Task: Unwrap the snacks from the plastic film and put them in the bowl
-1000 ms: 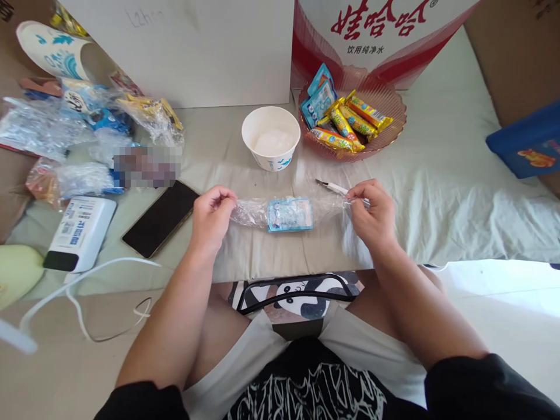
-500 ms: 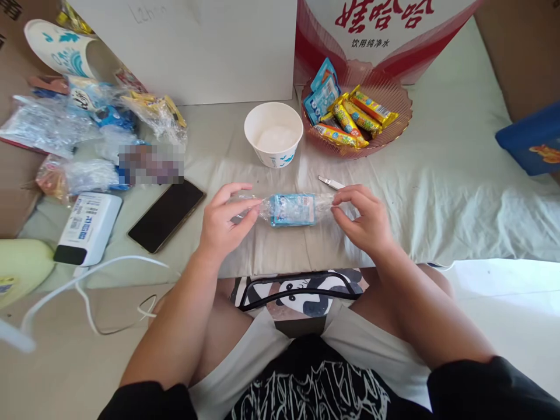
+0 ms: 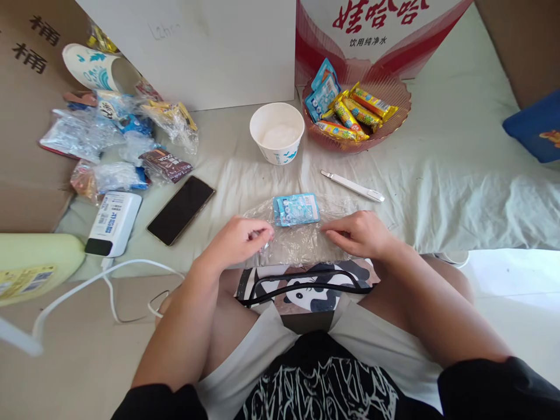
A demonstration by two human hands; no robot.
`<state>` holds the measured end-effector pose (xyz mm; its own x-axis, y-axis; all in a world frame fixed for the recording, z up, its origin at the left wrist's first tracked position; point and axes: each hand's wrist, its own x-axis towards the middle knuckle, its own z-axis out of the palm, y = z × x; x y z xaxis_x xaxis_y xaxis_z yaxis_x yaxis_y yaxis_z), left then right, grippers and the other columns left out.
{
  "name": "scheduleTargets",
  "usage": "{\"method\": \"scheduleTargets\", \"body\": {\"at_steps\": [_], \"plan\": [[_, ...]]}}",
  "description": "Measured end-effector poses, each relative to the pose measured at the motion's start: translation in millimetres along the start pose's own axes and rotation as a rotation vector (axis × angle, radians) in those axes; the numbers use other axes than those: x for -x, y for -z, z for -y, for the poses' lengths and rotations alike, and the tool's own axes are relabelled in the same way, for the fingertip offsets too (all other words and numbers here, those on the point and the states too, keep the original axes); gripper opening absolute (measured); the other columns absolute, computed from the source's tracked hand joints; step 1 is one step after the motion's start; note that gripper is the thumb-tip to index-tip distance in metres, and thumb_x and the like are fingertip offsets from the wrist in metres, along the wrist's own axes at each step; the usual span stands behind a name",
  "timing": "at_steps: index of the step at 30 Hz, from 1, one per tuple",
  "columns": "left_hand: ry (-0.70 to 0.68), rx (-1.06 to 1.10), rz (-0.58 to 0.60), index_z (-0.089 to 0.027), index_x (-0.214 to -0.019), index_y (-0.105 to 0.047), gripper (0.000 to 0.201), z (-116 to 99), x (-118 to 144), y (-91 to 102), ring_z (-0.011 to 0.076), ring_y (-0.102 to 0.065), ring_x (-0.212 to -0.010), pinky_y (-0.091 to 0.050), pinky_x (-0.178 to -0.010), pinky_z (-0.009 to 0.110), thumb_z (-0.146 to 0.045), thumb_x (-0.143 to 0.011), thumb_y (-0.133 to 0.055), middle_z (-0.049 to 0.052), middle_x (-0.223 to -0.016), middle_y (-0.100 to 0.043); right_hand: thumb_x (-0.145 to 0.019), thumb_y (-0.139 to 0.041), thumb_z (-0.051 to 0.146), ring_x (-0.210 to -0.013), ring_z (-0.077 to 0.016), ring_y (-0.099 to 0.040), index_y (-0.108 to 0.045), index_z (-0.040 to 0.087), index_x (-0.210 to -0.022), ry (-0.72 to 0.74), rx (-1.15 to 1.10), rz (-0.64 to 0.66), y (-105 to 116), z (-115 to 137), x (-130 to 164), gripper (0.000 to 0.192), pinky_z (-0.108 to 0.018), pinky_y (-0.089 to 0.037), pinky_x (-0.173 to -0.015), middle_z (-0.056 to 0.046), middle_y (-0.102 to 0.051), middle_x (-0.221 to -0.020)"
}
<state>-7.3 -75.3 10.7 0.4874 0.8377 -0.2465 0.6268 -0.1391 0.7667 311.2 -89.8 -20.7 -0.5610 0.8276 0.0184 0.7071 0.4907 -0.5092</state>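
A small blue packet point(image 3: 296, 209) lies flat on a crinkled sheet of clear plastic wrap point(image 3: 295, 242), which is spread out on the cloth. My left hand point(image 3: 238, 240) pinches the near left part of the wrap between thumb and fingers. On the other side, my right hand point(image 3: 359, 234) has its fingers closed on the near right part of the wrap. Neither hand touches the packet. Just beyond my right hand rests a slim white-handled knife point(image 3: 353, 186).
Behind the packet stands a white paper bowl point(image 3: 277, 133). A pink ribbed bowl point(image 3: 396, 125) holds yellow-wrapped snacks and blue packets. To the left are a phone point(image 3: 181, 210), a white power bank point(image 3: 114, 224) with a cable, and a heap of wrapped snacks point(image 3: 94, 137).
The wrap, twisted around the packet at both sides before, is now opened out flat under it. Both hands have come nearer to me, and the knife is more fully uncovered.
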Motion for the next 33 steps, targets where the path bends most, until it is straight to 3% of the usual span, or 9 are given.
{"method": "scheduleTargets", "body": {"at_steps": [3,5,7,9,14,17,21,27,33], "plan": [[-0.057,-0.073,-0.311,-0.022,-0.103,-0.075,0.029,0,-5,-2.3,0.0203,-0.069,-0.078,-0.057,-0.078,0.035,-0.043,-0.085,-0.071,0.004,-0.09,-0.077,-0.093,-0.058,0.044,-0.052,-0.0157,-0.056,-0.072,0.027,-0.135,-0.144,0.131,-0.162,-7,5,-2,0.047,-0.03,-0.033,-0.052,0.001,-0.069,-0.063],[-0.123,-0.192,-0.338,-0.024,-0.115,-0.073,0.047,-1,-10,-4.1,0.0293,-0.068,-0.112,-0.054,-0.101,0.045,-0.042,-0.073,-0.084,0.009,-0.118,-0.075,-0.092,-0.062,0.046,-0.064,-0.0192,-0.064,-0.066,0.023,-0.142,-0.188,0.156,-0.311,-9,10,-5,0.056,-0.032,-0.044,-0.058,-0.004,-0.076,-0.082],[-0.145,-0.25,-0.285,-0.024,-0.112,-0.073,0.038,-2,-15,-6.5,0.0327,-0.062,-0.128,-0.049,-0.111,0.05,-0.037,-0.077,-0.081,0.011,-0.133,-0.07,-0.094,-0.063,0.04,-0.083,-0.0236,-0.071,-0.07,0.022,-0.132,-0.119,0.131,-0.466,-10,19,-7,0.043,-0.037,-0.055,-0.07,-0.01,-0.077,-0.101],[-0.143,-0.219,-0.29,-0.022,-0.095,-0.072,0.013,-3,-20,-9.5,0.0305,-0.064,-0.124,-0.049,-0.109,0.048,-0.031,-0.088,-0.066,0.011,-0.131,-0.072,-0.097,-0.06,0.028,-0.089,-0.023,-0.072,-0.073,0.023,-0.115,0.06,0.056,-0.526,-13,31,-7,0.023,-0.038,-0.059,-0.076,-0.009,-0.076,-0.1],[0.041,0.117,-0.272,-0.021,-0.079,-0.062,0.025,-11,-27,-16.8,0.0242,-0.071,-0.101,-0.055,-0.092,0.037,-0.036,-0.096,-0.052,0.008,-0.116,-0.078,-0.1,-0.053,0.013,-0.093,-0.0193,-0.074,-0.07,0.017,-0.113,0.352,-0.138,-0.311,-31,62,-4,0.022,-0.033,-0.064,-0.077,-0.009,-0.078,-0.101],[0.201,0.437,-0.22,-0.022,-0.083,-0.063,0.031,-17,-31,-20.8,0.024,-0.072,-0.1,-0.057,-0.08,0.032,-0.049,-0.095,-0.056,0.007,-0.105,-0.078,-0.1,-0.053,0.014,-0.11,-0.0229,-0.072,-0.069,0.017,-0.12,0.284,-0.079,-0.372,-40,64,-4,0.025,-0.039,-0.064,-0.091,-0.012,-0.075,-0.117],[0.341,0.746,-0.207,-0.021,-0.074,-0.054,0.037,-20,-40,-23.2,0.024,-0.073,-0.098,-0.055,-0.067,0.027,-0.053,-0.083,-0.07,0.007,-0.1,-0.076,-0.099,-0.056,0.022,-0.097,-0.0249,-0.07,-0.068,0.021,-0.124,0.064,0.026,-0.446,-44,53,-6,0.028,-0.042,-0.063,-0.081,-0.012,-0.071,-0.109],[0.416,0.882,-0.174,-0.022,-0.077,-0.055,0.027,-15,-46,-21.4,0.0205,-0.075,-0.087,-0.051,-0.062,0.025,-0.042,-0.08,-0.072,0.006,-0.1,-0.078,-0.088,-0.071,0.043,-0.135,-0.0429,-0.057,-0.054,0.016,-0.146,-0.06,0.103,-0.359,-49,44,-15,0.067,-0.061,-0.056,-0.104,-0.023,-0.057,-0.147],[0.397,0.914,-0.084,-0.021,-0.072,-0.056,0.023,-15,-49,-18.4,0.0191,-0.074,-0.08,-0.048,-0.057,0.025,-0.038,-0.076,-0.072,0.004,-0.092,-0.077,-0.092,-0.068,0.044,-0.13,-0.0386,-0.064,-0.056,0.017,-0.143,-0.075,0.036,-0.299,-38,34,-23,0.059,-0.058,-0.057,-0.105,-0.022,-0.064,-0.143]]}}
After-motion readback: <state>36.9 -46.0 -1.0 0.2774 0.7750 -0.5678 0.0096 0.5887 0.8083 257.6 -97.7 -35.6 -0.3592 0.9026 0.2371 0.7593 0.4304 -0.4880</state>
